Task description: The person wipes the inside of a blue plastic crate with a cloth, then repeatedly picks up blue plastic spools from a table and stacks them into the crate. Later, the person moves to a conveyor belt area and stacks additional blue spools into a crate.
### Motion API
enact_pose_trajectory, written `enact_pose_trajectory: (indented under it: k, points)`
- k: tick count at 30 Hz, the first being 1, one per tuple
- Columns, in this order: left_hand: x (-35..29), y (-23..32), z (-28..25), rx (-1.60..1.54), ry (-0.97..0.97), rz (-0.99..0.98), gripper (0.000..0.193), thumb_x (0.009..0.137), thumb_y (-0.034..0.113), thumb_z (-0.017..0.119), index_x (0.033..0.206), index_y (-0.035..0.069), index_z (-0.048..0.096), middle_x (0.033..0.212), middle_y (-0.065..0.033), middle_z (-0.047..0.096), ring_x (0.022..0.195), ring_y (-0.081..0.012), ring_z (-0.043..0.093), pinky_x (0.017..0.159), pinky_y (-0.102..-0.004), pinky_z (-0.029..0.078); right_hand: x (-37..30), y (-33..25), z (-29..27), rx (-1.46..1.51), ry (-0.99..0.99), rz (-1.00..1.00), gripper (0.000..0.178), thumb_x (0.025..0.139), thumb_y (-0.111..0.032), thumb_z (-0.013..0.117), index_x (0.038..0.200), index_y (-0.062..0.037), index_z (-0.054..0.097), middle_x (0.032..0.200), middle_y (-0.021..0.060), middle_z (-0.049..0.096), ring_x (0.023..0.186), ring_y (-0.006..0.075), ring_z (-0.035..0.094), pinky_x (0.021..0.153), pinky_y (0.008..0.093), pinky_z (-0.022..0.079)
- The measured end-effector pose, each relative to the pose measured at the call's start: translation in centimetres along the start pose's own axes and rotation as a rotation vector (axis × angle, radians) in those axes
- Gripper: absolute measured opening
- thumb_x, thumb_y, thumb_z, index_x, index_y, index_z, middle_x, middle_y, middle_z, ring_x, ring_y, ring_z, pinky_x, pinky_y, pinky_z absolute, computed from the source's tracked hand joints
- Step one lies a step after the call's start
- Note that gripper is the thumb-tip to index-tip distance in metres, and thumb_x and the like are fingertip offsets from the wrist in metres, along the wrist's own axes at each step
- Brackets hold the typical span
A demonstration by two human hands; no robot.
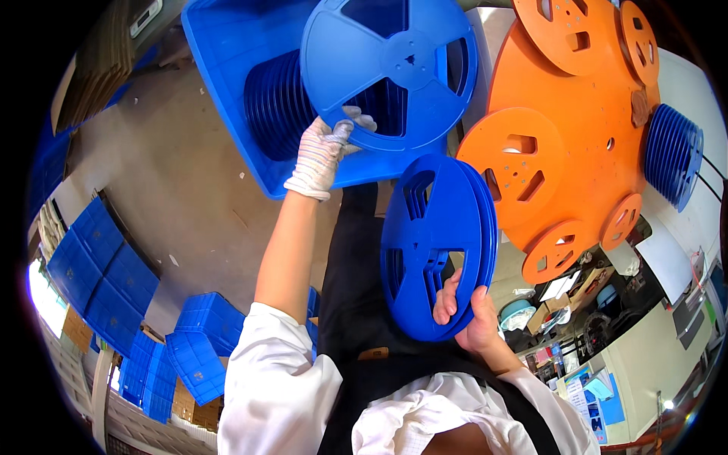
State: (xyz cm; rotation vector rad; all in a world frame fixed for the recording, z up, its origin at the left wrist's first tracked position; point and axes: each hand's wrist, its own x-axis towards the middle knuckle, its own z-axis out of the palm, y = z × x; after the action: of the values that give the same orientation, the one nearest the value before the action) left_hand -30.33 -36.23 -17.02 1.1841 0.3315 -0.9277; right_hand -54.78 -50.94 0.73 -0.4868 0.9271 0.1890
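My left hand [327, 148], in a striped knit glove, grips the lower rim of a blue plastic reel [408, 59] with wide cut-out windows. That reel is tilted above a blue bin [208, 57], where a row of blue reels [273, 106] stands on edge. In front of my body, my bare right hand [470, 315] holds a short stack of blue reels [455, 208] by its lower edge, fingers through a window and thumb on the outer rim. How many reels are in this stack is hard to tell.
To the right is a large orange turntable [576, 144] carrying smaller orange discs [516, 155]. Beyond it, more blue reels [671, 155] sit stacked on a pale table [698, 114]. Blue crates [106, 265] stand at the left, and cluttered shelving [591, 296] is at the lower right.
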Motion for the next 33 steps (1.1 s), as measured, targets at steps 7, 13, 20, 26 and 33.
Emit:
enact_pose_trajectory:
  k: [7, 13, 20, 26, 33]
  points:
    - [-4.0, 2.2, -3.7, 0.129, 0.096, 0.036, 0.033, 0.095, 0.016, 0.057, 0.12, -0.003, 0.049, 0.108, -0.0194, 0.063, 0.104, -0.0327, 0.063, 0.085, -0.0383, 0.056, 0.0, -0.1, -1.0, 0.026, -0.031, -0.029, 0.056, 0.091, -0.057, 0.053, 0.121, -0.0105, 0.046, 0.073, 0.0048, 0.047, 0.063, 0.0169, 0.049, 0.059, 0.0307, 0.041]
    - [-5.9, 2.0, -6.2, 0.062, 0.187, 0.116, 0.026, 0.097, 0.014, 0.054, 0.117, -0.002, 0.053, 0.106, -0.0179, 0.065, 0.103, -0.0297, 0.064, 0.086, -0.0395, 0.058, 0.0, -0.4, -0.9, 0.052, -0.023, -0.003, 0.057, 0.088, -0.052, 0.061, 0.115, -0.0051, 0.043, 0.075, 0.006, 0.05, 0.064, 0.0168, 0.049, 0.061, 0.0301, 0.042]
    - [-0.6, 0.3, 0.1, 0.314, 0.161, 0.057, 0.026, 0.096, 0.019, 0.055, 0.114, 0.001, 0.056, 0.107, -0.0098, 0.069, 0.093, -0.0172, 0.066, 0.073, -0.0264, 0.051, 0.3, -0.4, -1.2, 0.05, -0.036, 0.011, 0.057, 0.088, -0.051, 0.062, 0.115, -0.0047, 0.043, 0.077, 0.0066, 0.051, 0.066, 0.0169, 0.051, 0.062, 0.0303, 0.043]
    - [6.6, -5.9, 3.1, 0.811, 0.207, -0.006, 0.028, 0.09, 0.022, 0.055, 0.109, 0.002, 0.06, 0.096, -0.0166, 0.071, 0.083, -0.0317, 0.067, 0.075, -0.0404, 0.051, 0.4, -0.1, -0.6, -0.083, 0.054, 0.043, 0.064, 0.089, -0.055, 0.059, 0.122, -0.0024, 0.043, 0.088, 0.0095, 0.056, 0.076, 0.0192, 0.056, 0.071, 0.0326, 0.048]
    - [11.1, -10.4, -1.3, 1.026, 0.361, -0.153, 0.048, 0.088, 0.028, 0.057, 0.128, 0.003, 0.053, 0.115, -0.0213, 0.064, 0.103, -0.0322, 0.063, 0.091, -0.038, 0.048, -0.2, -1.0, -2.3, 0.06, -0.042, -0.043, 0.072, 0.086, -0.067, 0.052, 0.12, -0.003, 0.048, 0.073, 0.0037, 0.05, 0.065, 0.0147, 0.047, 0.061, 0.0298, 0.039]
